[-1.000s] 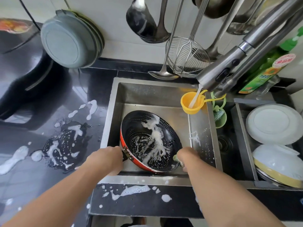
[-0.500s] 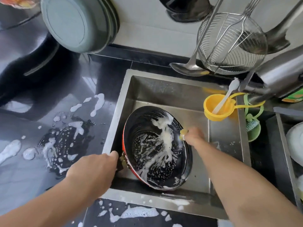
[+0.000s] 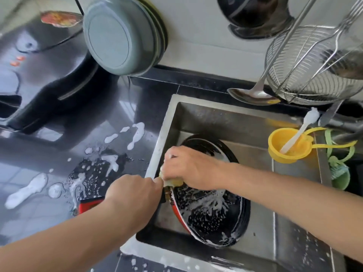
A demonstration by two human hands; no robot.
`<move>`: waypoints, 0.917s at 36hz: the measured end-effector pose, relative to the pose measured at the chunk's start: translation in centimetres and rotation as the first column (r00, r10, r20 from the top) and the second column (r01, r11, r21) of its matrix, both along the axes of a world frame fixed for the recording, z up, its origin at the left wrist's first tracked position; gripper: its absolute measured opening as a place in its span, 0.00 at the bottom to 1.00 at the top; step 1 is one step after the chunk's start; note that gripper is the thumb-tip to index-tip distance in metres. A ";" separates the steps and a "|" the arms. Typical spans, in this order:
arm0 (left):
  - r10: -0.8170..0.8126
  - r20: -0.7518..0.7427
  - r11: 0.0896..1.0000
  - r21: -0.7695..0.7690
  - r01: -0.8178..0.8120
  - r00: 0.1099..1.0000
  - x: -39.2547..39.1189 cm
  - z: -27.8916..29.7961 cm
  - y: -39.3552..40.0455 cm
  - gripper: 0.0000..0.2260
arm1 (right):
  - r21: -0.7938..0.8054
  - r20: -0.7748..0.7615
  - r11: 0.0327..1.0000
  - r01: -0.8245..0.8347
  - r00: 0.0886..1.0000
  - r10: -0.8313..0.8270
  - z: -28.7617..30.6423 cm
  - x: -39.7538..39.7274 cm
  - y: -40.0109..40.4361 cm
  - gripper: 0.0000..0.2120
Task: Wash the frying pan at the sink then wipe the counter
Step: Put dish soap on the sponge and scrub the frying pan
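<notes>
A black frying pan [image 3: 212,216] with a red outer wall leans tilted in the steel sink [image 3: 220,118], its inside streaked with white foam. My left hand [image 3: 135,193] is closed around the pan's handle at the sink's left edge; the red end of the handle [image 3: 88,206] sticks out over the counter. My right hand [image 3: 188,167] presses a yellow sponge [image 3: 173,182] against the pan's upper left rim, right beside my left hand. The dark counter [image 3: 59,150] to the left carries foam blobs and water.
Grey-green plates [image 3: 119,34] lean on the back wall. A ladle [image 3: 253,95] and a wire skimmer [image 3: 310,69] hang above the sink's far edge. A yellow strainer cup [image 3: 288,146] with a white brush and a green one [image 3: 339,173] hang on the sink divider.
My right hand has moved the sponge from the pan's right rim across to its upper left rim, next to my left hand. The view has shifted closer and to the left.
</notes>
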State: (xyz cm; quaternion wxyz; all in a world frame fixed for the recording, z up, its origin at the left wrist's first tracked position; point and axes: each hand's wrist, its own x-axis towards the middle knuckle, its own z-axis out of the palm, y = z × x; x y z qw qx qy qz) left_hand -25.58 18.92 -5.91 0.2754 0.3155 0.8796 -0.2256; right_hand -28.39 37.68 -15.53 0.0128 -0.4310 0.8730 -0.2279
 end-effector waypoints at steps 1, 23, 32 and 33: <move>-0.014 -0.012 1.000 0.006 0.014 1.000 0.0 -0.1 -0.1 0.05 | 0.019 -0.069 0.999 -0.039 0.997 0.040 -0.2 0.4 0.0 0.09; 0.032 -0.107 0.999 -0.015 -0.034 0.994 1.3 -0.7 -0.8 0.08 | 0.761 0.259 0.150 0.631 -0.082 -0.962 -10.4 4.4 12.8 0.15; 0.183 -0.034 0.983 0.037 -0.181 0.983 1.3 -1.1 0.2 0.12 | 0.862 0.481 0.247 0.442 -0.562 -0.673 -8.7 14.2 10.5 0.04; 0.186 -0.030 0.982 0.049 -0.184 0.982 1.4 -1.1 0.3 0.11 | 0.857 0.497 0.249 0.450 -0.601 -0.626 -8.3 14.7 10.0 0.07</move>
